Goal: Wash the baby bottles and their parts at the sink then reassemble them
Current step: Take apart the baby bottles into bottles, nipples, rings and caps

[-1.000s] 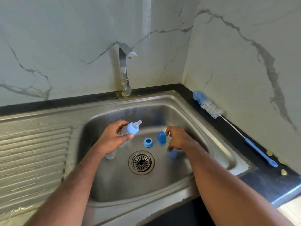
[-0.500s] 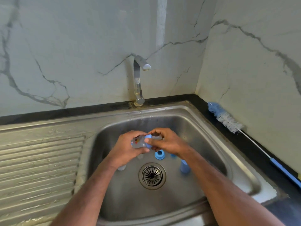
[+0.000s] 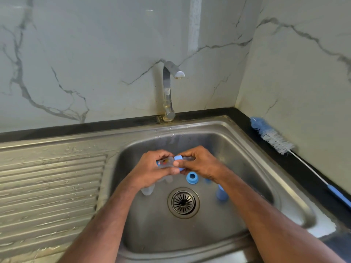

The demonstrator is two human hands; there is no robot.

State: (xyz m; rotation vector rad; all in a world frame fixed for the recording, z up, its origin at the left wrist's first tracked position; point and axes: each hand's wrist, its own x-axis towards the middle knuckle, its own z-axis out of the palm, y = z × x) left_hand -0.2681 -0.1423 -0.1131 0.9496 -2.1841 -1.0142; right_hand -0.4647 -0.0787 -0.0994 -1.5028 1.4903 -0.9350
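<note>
We see the baby bottle (image 3: 164,162) held on its side above the basin of the sink (image 3: 252,158), its clear body with a small printed picture pointing left and its blue collar (image 3: 179,162) pointing right. The left hand (image 3: 152,168) wraps the bottle body, fingers curled over the top and thumb under it. The right hand (image 3: 199,164) grips the blue collar, fingers curled over it and thumb pressed on its near side, so both hands are clamped on the same bottle and touch each other at the thumbs.

Under the hands, on the basin floor, we count 1 blue ring (image 3: 192,178) lying with its opening up, just behind the drain strainer (image 3: 183,202). A blue cap (image 3: 221,194) stands to the right of the drain, partly hidden by the right forearm, and another small blue piece (image 3: 208,180) shows just beside the right wrist; we cannot tell what it is. A clear bottle part (image 3: 147,191) sits left of the drain, mostly covered by the left wrist.

The tap (image 3: 169,92) rises behind the basin with no water running. A ribbed draining board (image 3: 49,186) lies to the left. A blue and white bottle brush (image 3: 273,138) lies on the dark counter (image 3: 302,168) along the right wall.
</note>
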